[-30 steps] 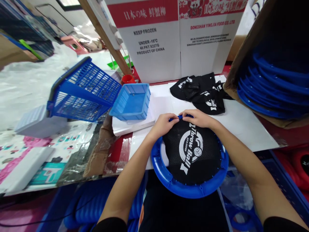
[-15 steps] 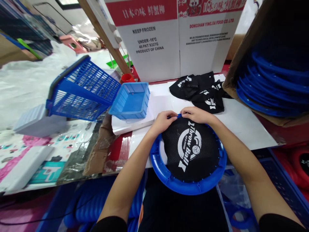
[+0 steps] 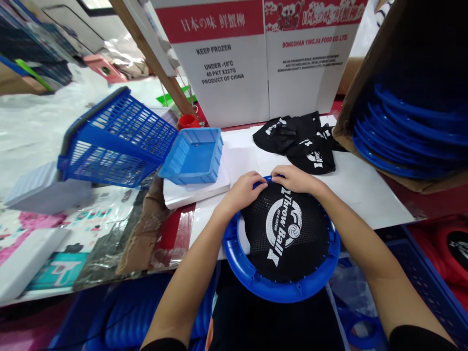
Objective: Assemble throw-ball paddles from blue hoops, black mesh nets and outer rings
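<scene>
A blue plastic ring (image 3: 252, 275) lies at the near edge of the white table (image 3: 361, 187), partly over my lap. A black mesh net (image 3: 288, 239) printed "Throw Ball" is stretched across it. My left hand (image 3: 244, 191) and my right hand (image 3: 295, 178) sit side by side at the ring's far rim, fingers curled and pinching the net's edge against the rim. The ring's left side shows a gap between net and rim.
More black nets (image 3: 300, 141) are piled behind the ring. A cardboard box at right holds stacked blue rings (image 3: 409, 141). A small blue tray (image 3: 192, 156) and a tilted blue basket (image 3: 117, 139) stand at left. White cartons (image 3: 256, 58) wall the back.
Both hands stay pinched at the far rim of the ring. The view has shifted slightly; the ring and net sit in much the same place.
</scene>
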Action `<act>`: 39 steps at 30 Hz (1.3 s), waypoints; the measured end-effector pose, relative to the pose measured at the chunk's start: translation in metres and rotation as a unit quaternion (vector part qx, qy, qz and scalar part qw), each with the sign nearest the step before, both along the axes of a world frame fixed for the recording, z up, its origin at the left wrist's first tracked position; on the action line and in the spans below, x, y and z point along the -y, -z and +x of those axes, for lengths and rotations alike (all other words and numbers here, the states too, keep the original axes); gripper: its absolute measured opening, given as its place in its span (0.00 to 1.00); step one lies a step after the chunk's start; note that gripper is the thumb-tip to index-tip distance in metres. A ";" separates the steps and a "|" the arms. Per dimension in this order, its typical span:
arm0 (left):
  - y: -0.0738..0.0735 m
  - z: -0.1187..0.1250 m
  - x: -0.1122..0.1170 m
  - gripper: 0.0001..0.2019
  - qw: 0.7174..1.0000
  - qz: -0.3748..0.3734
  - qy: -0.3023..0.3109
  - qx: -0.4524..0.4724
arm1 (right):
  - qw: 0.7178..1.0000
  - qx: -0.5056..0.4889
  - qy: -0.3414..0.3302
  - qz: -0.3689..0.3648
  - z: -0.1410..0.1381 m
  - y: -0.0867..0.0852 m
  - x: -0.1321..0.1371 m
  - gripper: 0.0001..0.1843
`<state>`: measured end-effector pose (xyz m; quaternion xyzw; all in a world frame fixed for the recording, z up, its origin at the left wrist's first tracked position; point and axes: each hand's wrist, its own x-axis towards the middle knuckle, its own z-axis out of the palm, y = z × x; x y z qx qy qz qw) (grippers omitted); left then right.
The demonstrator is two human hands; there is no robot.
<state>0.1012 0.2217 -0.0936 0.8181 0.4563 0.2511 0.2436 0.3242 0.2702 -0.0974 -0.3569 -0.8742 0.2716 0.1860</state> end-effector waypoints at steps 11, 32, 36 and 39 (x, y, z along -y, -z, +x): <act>-0.004 -0.006 0.003 0.06 0.995 0.090 -0.029 -0.037 | 0.996 0.021 -0.080 -0.025 0.026 -0.008 -0.003 0.16; -0.011 -0.026 0.008 0.18 0.988 -0.009 0.047 -0.148 | 0.981 0.031 0.113 -0.154 0.090 -0.046 0.001 0.28; -0.011 -0.021 0.008 0.14 0.985 -0.021 0.107 -0.136 | 0.995 -0.083 0.006 -0.061 0.066 -0.034 -0.002 0.20; -0.013 -0.020 0.008 0.15 0.983 -0.032 0.151 -0.097 | 0.989 -0.003 -0.072 -0.127 0.052 -0.022 0.000 0.22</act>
